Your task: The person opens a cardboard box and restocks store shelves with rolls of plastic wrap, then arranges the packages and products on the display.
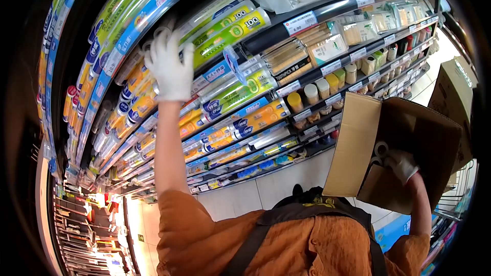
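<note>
My left hand, in a white glove, reaches into an upper shelf beside green-labelled rolls of plastic bags. Its thumb stands apart from its stretched fingers; the fingertips are partly lost in the shelf's shadow. My right hand, also gloved in white, is down inside an open cardboard box. Its fingers are bent at a pale roll with a round, hollow end, and a second round end shows just below. The rest of these rolls is hidden in the dark box.
Orange-labelled rolls fill lower shelves. Toothpick packs and small toothpick jars stand to the right. A round blue-and-white tag juts from the shelf edge. Another carton and a wire cart are at far right.
</note>
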